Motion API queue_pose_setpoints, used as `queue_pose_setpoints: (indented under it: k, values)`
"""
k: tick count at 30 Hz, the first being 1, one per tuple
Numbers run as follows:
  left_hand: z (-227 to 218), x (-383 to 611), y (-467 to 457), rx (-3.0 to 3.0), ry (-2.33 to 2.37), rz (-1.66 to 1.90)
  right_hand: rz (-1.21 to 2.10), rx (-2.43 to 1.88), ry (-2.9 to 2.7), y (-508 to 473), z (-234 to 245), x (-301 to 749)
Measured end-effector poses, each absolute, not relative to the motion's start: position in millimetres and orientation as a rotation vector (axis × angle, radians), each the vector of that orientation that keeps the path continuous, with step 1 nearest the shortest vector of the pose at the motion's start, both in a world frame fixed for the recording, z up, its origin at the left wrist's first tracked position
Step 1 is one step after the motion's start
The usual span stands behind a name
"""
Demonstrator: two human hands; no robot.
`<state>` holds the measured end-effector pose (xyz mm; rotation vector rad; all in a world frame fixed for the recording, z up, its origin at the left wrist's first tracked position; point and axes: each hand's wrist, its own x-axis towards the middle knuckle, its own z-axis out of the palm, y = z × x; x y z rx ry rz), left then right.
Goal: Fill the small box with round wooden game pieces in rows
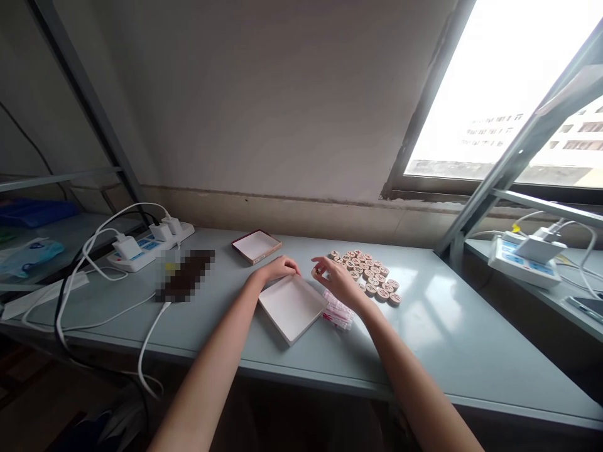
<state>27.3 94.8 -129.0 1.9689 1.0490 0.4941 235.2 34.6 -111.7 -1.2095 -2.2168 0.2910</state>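
My left hand [279, 269] is at the far corner of a shallow white-lined box [293, 311], its fingers curled over the rim. My right hand [336, 281] hovers just right of that box with fingers bent in a pinch. Between thumb and fingers it has a round wooden Chinese chess piece [317, 272], partly covered by the fingers. Several more Chinese chess pieces [372, 274] with red and black characters lie in a loose cluster beyond my right hand. A folded pink-and-white printed plastic sheet [338, 312] lies under my right wrist, beside the box.
The box's dark-edged other half [257, 246] lies near the wall. Power strips with white plugs stand at the left [149, 245] and right [525, 260]. A pixelated dark object [188, 276] and white cables lie left of my hands. Metal shelf posts rise on both sides.
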Motion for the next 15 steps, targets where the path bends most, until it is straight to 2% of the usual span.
queue_pose_setpoints:
  k: [6,9,12,15]
  values:
    - [-126.3,21.9,92.6,2.038,1.147,0.590,-0.132,-1.372,-2.400,41.3,-125.5,246.7]
    - [-128.4,17.3,95.5,2.036,1.243,0.654,-0.213,-1.360,-2.368,40.3,-121.7,247.5]
    - [-133.4,11.4,100.5,2.023,1.416,0.753,-0.060,-1.321,-2.357,35.9,-113.4,246.9]
    - [-138.4,6.4,105.0,2.005,1.578,0.815,0.304,-1.265,-2.416,31.1,-108.3,248.9]
